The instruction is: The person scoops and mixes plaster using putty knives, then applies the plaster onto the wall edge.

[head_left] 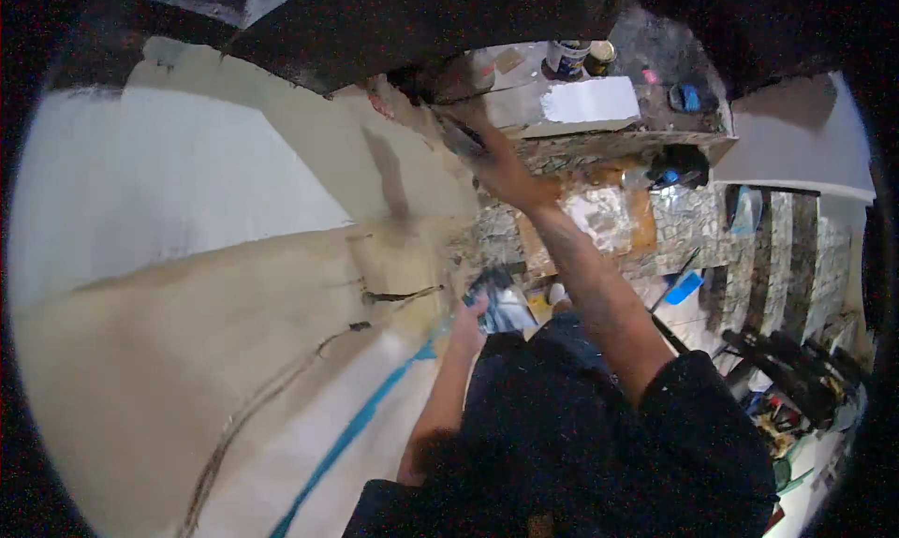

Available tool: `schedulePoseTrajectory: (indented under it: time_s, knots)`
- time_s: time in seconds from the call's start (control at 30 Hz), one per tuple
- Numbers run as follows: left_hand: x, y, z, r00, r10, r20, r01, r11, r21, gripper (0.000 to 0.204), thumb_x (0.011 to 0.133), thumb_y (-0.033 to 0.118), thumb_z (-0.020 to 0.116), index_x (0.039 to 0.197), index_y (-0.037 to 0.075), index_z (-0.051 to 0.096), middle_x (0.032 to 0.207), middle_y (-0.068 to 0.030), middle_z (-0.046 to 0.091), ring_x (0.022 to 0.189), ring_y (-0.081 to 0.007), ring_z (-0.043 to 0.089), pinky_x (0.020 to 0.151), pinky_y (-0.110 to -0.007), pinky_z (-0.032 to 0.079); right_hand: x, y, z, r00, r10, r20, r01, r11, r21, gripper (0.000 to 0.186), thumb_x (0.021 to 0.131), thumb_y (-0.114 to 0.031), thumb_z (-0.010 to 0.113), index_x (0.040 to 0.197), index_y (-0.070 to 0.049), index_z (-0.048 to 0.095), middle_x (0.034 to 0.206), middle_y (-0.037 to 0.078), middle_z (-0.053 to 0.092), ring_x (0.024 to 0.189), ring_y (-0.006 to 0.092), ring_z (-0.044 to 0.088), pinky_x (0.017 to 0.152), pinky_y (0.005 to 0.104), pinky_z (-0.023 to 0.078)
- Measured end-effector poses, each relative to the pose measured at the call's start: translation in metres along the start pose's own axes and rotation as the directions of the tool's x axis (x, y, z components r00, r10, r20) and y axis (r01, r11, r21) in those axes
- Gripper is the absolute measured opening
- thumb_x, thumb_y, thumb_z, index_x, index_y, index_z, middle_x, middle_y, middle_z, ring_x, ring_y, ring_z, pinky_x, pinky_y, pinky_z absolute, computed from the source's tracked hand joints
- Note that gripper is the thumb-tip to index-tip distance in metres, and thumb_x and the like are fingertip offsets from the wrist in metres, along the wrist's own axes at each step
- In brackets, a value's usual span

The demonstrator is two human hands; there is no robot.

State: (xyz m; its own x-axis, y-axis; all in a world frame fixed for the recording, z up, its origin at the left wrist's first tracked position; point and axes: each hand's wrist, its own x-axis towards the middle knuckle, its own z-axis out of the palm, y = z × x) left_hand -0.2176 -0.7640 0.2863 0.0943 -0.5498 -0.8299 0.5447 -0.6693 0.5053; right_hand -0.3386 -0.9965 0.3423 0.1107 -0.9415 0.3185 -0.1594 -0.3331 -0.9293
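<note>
My right hand [506, 171] is stretched far forward, up by the plastered wall [272, 313]. It is closed around a dark, flat-bladed scraper [459, 135], whose blade lies close to the wall where it meets a ledge; whether it touches is unclear. Lower down, beside the wall and just in front of my body, my left hand [468, 321] grips a wide grey flat blade [508, 304], partly blurred. A dark groove [403, 295] runs in the plaster left of this hand. Below it, a blue stripe [361, 416] slants down the pale wall.
Paint tins [567, 58] and a white slab [590, 101] are on the ledge [674, 131] ahead. Below lies a brown board [641, 221] with white smears on a stone-patterned floor. A blue-headed brush or broom [684, 288] and dark piled items [787, 374] stand to the right.
</note>
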Motion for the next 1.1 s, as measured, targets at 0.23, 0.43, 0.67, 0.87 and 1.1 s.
schedulePoseTrajectory:
  time_s: [0.23, 0.43, 0.67, 0.87, 1.1]
  knots:
    - [0.006, -0.003, -0.058, 0.92, -0.077, 0.383, 0.124, 0.987, -0.099, 0.033, 0.078, 0.011, 0.058, 0.109, 0.003, 0.049, 0.097, -0.0039, 0.057, 0.087, -0.0183, 0.056, 0.071, -0.034, 0.05, 0.057, -0.042, 0.079, 0.95, -0.279, -0.142, 0.295, 0.95, 0.107, 0.06, 0.063, 0.009, 0.05, 0.12, -0.008, 0.044, 0.113, 0.018, 0.05, 0.105, 0.0311, 0.049, 0.086, 0.0337, 0.04]
    - [0.002, 0.011, -0.057, 0.935, -0.127, 0.331, 0.183, 0.972, -0.145, 0.029, 0.078, 0.008, 0.057, 0.106, 0.005, 0.051, 0.098, -0.0041, 0.057, 0.089, -0.0202, 0.056, 0.076, -0.037, 0.048, 0.026, -0.082, 0.108, 0.988, 0.024, -0.153, -0.016, 0.998, 0.053, 0.056, 0.064, -0.003, 0.055, 0.119, -0.011, 0.045, 0.11, 0.016, 0.049, 0.101, 0.0339, 0.049, 0.088, 0.037, 0.039]
    - [0.023, 0.003, -0.062, 0.943, -0.138, 0.302, 0.157, 0.987, -0.04, 0.028, 0.078, 0.007, 0.056, 0.106, 0.005, 0.051, 0.099, -0.0044, 0.057, 0.089, -0.0205, 0.056, 0.078, -0.037, 0.047, -0.04, -0.104, 0.07, 0.964, -0.09, 0.248, 0.01, 0.951, 0.308, 0.055, 0.065, -0.005, 0.05, 0.12, -0.007, 0.042, 0.117, 0.015, 0.044, 0.111, 0.0304, 0.042, 0.095, 0.0347, 0.032]
    - [0.021, 0.008, -0.044, 0.936, -0.165, 0.311, 0.172, 0.985, 0.004, 0.029, 0.077, 0.002, 0.051, 0.106, 0.005, 0.05, 0.096, -0.0043, 0.057, 0.087, -0.0197, 0.055, 0.077, -0.035, 0.046, 0.041, -0.029, 0.073, 0.948, -0.234, -0.215, 0.242, 0.97, 0.015, 0.055, 0.064, 0.005, 0.043, 0.118, -0.004, 0.043, 0.114, 0.017, 0.049, 0.109, 0.0299, 0.045, 0.094, 0.0355, 0.033]
    - [0.02, 0.007, -0.062, 0.963, -0.085, 0.257, 0.085, 0.996, 0.013, 0.031, 0.077, 0.001, 0.052, 0.107, 0.004, 0.049, 0.094, -0.0046, 0.057, 0.084, -0.019, 0.056, 0.074, -0.032, 0.046, 0.033, -0.101, 0.108, 0.99, 0.014, -0.138, -0.003, 0.997, 0.08, 0.057, 0.063, -0.002, 0.054, 0.118, -0.014, 0.045, 0.107, 0.017, 0.05, 0.102, 0.0335, 0.047, 0.086, 0.0389, 0.038]
